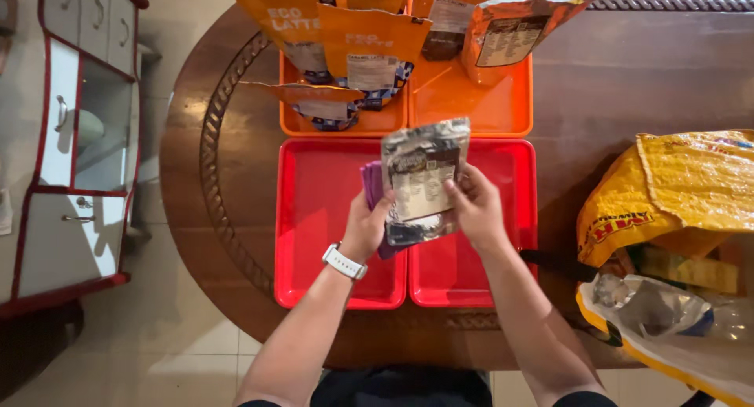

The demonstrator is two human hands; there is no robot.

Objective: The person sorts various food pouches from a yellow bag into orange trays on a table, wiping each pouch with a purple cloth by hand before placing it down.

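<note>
Hands: two, both mine — left hand (pixel 366 228) with a white watch (pixel 344 262) at the wrist, right hand (pixel 476 211) bare.
Fingers: both sets are clenched on one silver pouch (pixel 422 179), left at its left edge, right at its right edge; the left also grips a purple packet (pixel 372 189) behind it.
Pouch place: I hold it upright in the air over the seam between the two red trays, clear of both.
Red trays: two, side by side — left red tray (pixel 314 219) and right red tray (pixel 510 219), touching along their inner edges.
Orange trays: two beyond them, left orange tray (pixel 369 124) and right orange tray (pixel 487 109).
Orange pouches: I count about six standing or leaning in the orange trays (pixel 369 50); the top row is cut off by the frame, so the count is unsure.
Hidden: most of the purple packet sits behind the silver pouch; my palms are out of sight.
Sack: one yellow sack (pixel 667 195) on the right, partly cut off, with clear crumpled plastic (pixel 652 305) at its mouth.
Materials: silver pouch is crinkled foil, glossy, with a pale label; trays are smooth hard plastic with rounded corners; the sack looks woven.
Desk: dark wood desk (pixel 620 77), rounded, with a carved rope-like edge.
Cabinet: one white cabinet with red trim (pixel 71 140) at the left, on a tiled floor.
</note>
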